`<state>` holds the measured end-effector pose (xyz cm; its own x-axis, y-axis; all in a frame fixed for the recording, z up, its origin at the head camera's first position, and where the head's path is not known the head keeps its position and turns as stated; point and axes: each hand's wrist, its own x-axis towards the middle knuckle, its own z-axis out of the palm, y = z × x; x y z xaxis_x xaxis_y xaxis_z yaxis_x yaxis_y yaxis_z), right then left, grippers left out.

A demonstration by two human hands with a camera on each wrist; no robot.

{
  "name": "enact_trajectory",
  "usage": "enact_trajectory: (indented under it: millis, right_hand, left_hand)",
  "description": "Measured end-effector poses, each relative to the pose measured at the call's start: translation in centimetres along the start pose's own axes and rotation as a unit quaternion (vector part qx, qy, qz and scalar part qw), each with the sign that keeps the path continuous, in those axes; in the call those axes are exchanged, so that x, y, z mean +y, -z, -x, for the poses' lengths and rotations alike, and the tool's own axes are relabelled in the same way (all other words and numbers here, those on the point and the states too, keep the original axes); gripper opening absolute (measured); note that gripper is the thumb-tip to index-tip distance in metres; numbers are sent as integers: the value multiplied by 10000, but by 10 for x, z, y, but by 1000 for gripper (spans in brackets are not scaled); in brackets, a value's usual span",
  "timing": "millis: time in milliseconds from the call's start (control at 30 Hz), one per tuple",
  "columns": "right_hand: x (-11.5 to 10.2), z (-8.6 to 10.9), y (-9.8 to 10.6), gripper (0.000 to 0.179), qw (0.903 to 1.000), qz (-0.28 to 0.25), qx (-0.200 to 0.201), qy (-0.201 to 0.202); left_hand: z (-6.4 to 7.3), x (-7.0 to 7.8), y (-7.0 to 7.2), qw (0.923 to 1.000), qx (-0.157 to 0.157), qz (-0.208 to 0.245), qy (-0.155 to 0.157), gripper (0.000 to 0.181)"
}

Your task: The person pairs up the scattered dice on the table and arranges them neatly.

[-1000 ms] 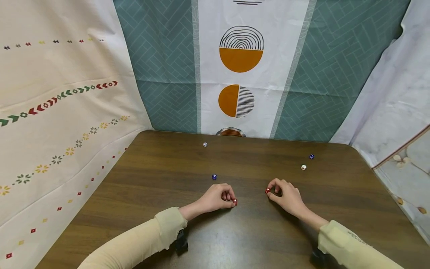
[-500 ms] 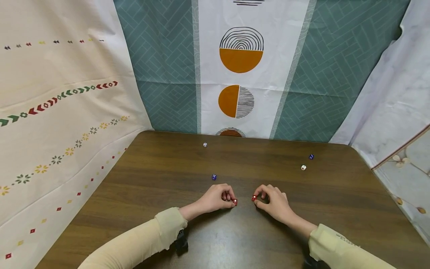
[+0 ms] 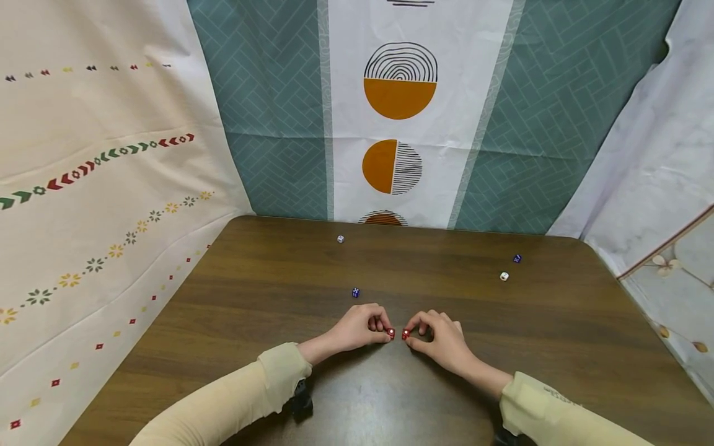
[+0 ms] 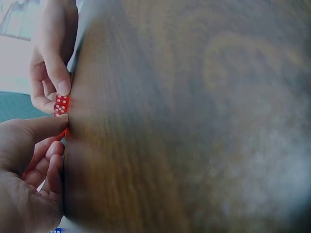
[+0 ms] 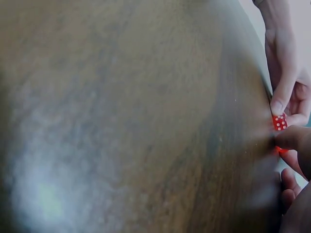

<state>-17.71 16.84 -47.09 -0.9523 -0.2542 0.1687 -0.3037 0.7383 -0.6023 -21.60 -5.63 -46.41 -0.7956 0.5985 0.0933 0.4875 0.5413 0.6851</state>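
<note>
Near the middle of the table, my left hand pinches a red die with white pips between thumb and index finger. Facing it, my right hand pinches a second red die the same way. A narrow strip of table shows between the two dice in the head view. In the left wrist view, the pipped face of the right hand's red die shows just beyond my left thumb. The right wrist view has the left hand's red die close past my right thumb.
A blue die lies just beyond my left hand, and a white die sits near the back edge. At the back right are another white die and another blue die. Patterned cloths hang around the brown table.
My right hand has moved left and slightly toward me with its red die, up close to the other red die. My left hand has stayed in place.
</note>
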Motion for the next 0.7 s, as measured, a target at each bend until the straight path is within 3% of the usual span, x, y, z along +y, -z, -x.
enact_trajectory:
  millis: [333, 700]
  right_hand:
    - [-3, -4, -2, 17, 10000, -10, 43, 23]
    - [-7, -8, -5, 17, 9998, -30, -215, -8]
  left_hand:
    - [-1, 0, 1, 9999, 97, -14, -75, 11]
    - [-1, 0, -1, 9999, 103, -77, -32, 11]
